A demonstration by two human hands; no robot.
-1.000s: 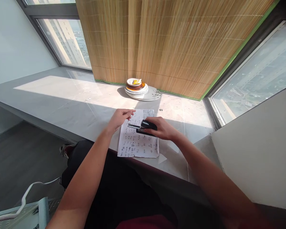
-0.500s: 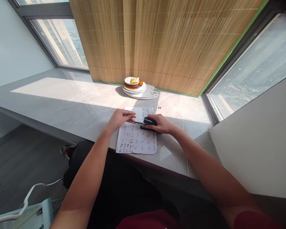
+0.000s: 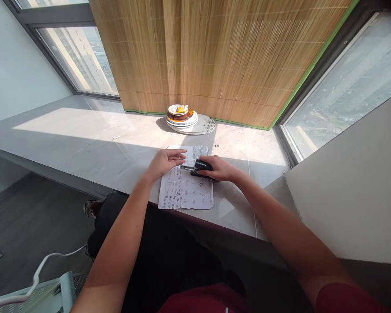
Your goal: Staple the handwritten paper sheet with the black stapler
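A black stapler (image 3: 203, 165) lies over the upper right of a handwritten sheet of paper (image 3: 185, 191). My right hand (image 3: 220, 168) is wrapped round the stapler's body. Out of its left end sticks a narrow metal tray (image 3: 188, 167). My left hand (image 3: 167, 162) is at that end, above the sheet's left edge, with thumb and fingertips close together by the tray's tip. Whatever those fingertips pinch is too small to make out.
Behind the paper, stacked plates (image 3: 181, 118) with a small yellow packet on top stand on an oval platter (image 3: 206, 125). Small dark bits (image 3: 217, 145) lie right of the sheet's top. A bamboo blind (image 3: 198, 56) hangs behind the ledge (image 3: 84, 150).
The view has shifted slightly. My left index finger has straightened a little above the thumb. My right hand still holds the stapler in nearly the same place.
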